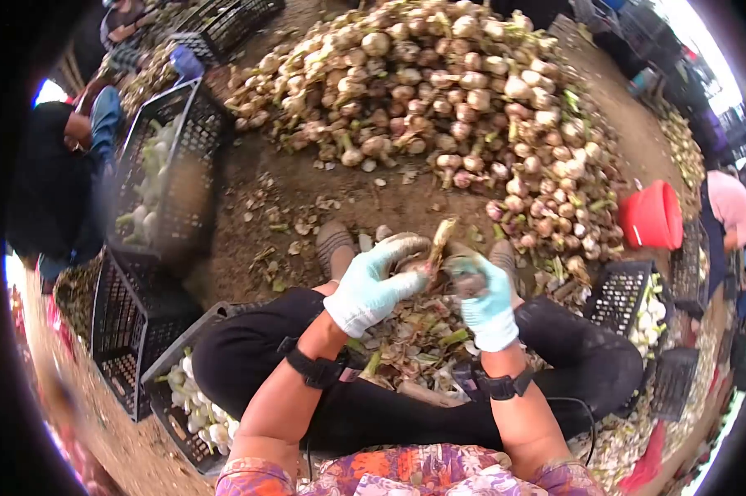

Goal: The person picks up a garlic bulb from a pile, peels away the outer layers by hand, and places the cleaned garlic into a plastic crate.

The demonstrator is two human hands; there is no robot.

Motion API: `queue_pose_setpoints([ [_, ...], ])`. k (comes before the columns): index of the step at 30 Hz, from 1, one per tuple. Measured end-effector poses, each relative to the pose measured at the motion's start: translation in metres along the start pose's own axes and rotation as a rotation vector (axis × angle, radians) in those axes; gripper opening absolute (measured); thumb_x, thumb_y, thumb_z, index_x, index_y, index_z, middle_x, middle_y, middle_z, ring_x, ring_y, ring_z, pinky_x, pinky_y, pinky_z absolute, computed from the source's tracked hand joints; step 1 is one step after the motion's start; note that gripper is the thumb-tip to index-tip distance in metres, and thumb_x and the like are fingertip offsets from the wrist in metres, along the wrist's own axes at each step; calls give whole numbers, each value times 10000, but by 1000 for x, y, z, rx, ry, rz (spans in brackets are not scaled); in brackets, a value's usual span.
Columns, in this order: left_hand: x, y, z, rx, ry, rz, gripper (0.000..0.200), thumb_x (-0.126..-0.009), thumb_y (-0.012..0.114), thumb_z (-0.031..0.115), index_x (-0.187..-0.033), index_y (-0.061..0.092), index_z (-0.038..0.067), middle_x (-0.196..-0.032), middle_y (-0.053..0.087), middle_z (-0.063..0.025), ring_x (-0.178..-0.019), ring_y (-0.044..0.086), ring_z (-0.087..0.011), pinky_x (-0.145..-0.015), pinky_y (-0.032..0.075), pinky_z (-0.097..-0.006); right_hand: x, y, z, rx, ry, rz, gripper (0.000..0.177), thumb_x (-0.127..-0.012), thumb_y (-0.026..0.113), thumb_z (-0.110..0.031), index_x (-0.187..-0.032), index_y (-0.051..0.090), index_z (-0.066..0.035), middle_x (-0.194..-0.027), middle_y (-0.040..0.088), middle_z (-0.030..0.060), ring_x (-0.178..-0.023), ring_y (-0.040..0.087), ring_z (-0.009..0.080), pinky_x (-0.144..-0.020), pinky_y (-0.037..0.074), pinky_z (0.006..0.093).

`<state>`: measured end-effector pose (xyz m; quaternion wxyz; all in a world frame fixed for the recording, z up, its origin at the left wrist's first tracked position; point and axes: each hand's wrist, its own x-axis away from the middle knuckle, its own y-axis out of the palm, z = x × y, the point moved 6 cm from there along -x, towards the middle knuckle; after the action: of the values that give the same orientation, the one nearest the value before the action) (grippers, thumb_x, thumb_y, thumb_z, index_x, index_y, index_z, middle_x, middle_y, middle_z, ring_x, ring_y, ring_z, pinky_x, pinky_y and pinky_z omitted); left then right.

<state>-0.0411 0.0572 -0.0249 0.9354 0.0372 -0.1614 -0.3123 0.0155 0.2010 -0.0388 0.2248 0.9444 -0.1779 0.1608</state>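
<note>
Both of my hands wear pale green gloves with soiled fingers and meet near the middle of the head view, above my lap. My left hand (381, 277) is closed on a garlic bulb whose dry stem (441, 241) points up between the hands. Close beside it, my right hand (481, 298) has its fingers curled inward; what they hold, if anything, is too blurred to tell. Loose skins and stem scraps (414, 331) lie below the hands, between my legs. Beyond my feet rises a big heap of untrimmed garlic (439, 91).
Black crates (160, 178) stand at the left, two holding trimmed garlic. Another crate (619, 298) with white bulbs is at the right, near a red bucket (652, 215). People sit at the far left (59, 182), upper left and right (730, 207).
</note>
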Motion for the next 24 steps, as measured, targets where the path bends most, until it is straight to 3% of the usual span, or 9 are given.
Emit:
queue_pose_setpoints([
  [2, 9, 13, 20, -418, 227, 12, 553, -642, 694, 216, -1111, 501, -3, -1165, 465, -149, -1069, 470, -242, -899, 364, -303, 0, 11, -3, -21, -40, -84, 270, -873, 396, -80, -1062, 499, 84, -777, 565, 70, -601, 481, 73, -520, 393, 176],
  [3, 10, 16, 19, -490, 244, 33, 547, -640, 685, 203, -1112, 500, -2, -1164, 468, -153, -1073, 469, -247, -905, 361, -305, 7, 16, -22, 734, -212, -39, 278, -767, 485, 38, -1040, 536, 53, -842, 612, 51, -695, 550, 98, -629, 437, 205],
  [5, 9, 16, 16, -564, 261, 59, 541, -637, 676, 189, -1112, 499, 0, -1163, 471, -156, -1077, 468, -253, -910, 358, -307, 5, 15, -20, 791, -269, -72, 257, -759, 505, 2, -1008, 548, 48, -773, 596, 54, -644, 528, 108, -588, 422, 221],
  [7, 8, 13, 10, -393, 246, 53, 529, -628, 658, 149, -1113, 506, 0, -1161, 477, -150, -1083, 462, -244, -912, 355, -300, 4, 19, -12, 752, -326, -162, 203, -751, 525, -63, -930, 565, 22, -692, 587, 113, -619, 556, 207, -576, 425, 298],
  [10, 9, 8, 8, -256, 204, 53, 511, -629, 650, 131, -1106, 521, 0, -1156, 486, -141, -1078, 465, -233, -909, 355, -298, 4, 23, -11, 848, -384, -187, 143, -766, 503, -62, -876, 561, 8, -723, 582, 168, -660, 562, 314, -601, 433, 342],
  [11, 10, 7, 8, -188, 179, 45, 488, -630, 651, 111, -1089, 540, -11, -1158, 488, -123, -1065, 467, -207, -902, 360, -289, 13, 30, -24, 916, -510, -150, 118, -751, 517, -66, -843, 549, 1, -714, 563, 191, -688, 539, 376, -608, 435, 363],
  [14, 10, 5, 6, -12, 99, -22, 473, -634, 650, 88, -1082, 546, -23, -1152, 488, -108, -1057, 464, -186, -899, 358, -279, 15, 30, -27, 989, -635, -209, 144, -723, 541, -69, -850, 543, -1, -716, 559, 189, -686, 540, 370, -600, 435, 369],
  [18, 10, 9, 1, 132, 7, -78, 513, -636, 646, 35, -1127, 515, -36, -1126, 519, -82, -1021, 482, -155, -907, 344, -264, 13, 23, -25, 984, -507, -313, 168, -683, 549, -51, -839, 529, 9, -718, 554, 183, -690, 538, 371, -602, 435, 382],
  [24, 7, 12, -9, 147, -41, -134, 504, -660, 662, 47, -1131, 506, -42, -1108, 531, -80, -969, 510, -136, -869, 385, -256, 24, 20, -32, 1112, -590, -419, 248, -658, 543, -36, -903, 525, -2, -794, 555, 186, -733, 540, 372, -630, 439, 397],
])
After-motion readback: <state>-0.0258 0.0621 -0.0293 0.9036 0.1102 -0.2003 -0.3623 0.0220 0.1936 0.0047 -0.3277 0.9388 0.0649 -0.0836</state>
